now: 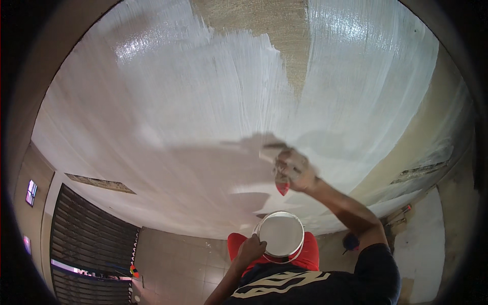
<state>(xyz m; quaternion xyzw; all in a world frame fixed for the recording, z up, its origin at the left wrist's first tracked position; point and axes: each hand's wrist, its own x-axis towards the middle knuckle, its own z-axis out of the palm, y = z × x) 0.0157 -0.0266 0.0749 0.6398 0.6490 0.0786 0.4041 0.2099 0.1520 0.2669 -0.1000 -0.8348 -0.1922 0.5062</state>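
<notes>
In front of the wall (213, 101), my right hand (296, 170) is closed around a paintbrush with a red handle (282, 187). The bristle end points up and to the left, close to the wall surface, and is somewhat smeared by motion. Down at my lap, my left hand (252, 248) grips the left rim of a round bucket (303, 239) that has a thin wire handle. White paint (281, 233) fills the inside of it. Fresh white strokes cover much of the wall, while a tan patch (292, 51) shows at the top middle.
At the lower left stands a dark slatted metal gate (86, 229). Pale floor tiles (178, 259) spread beside it. A dark round object (351, 241) sits on the floor to the right of my legs. Stained strips (101, 183) run low on the wall.
</notes>
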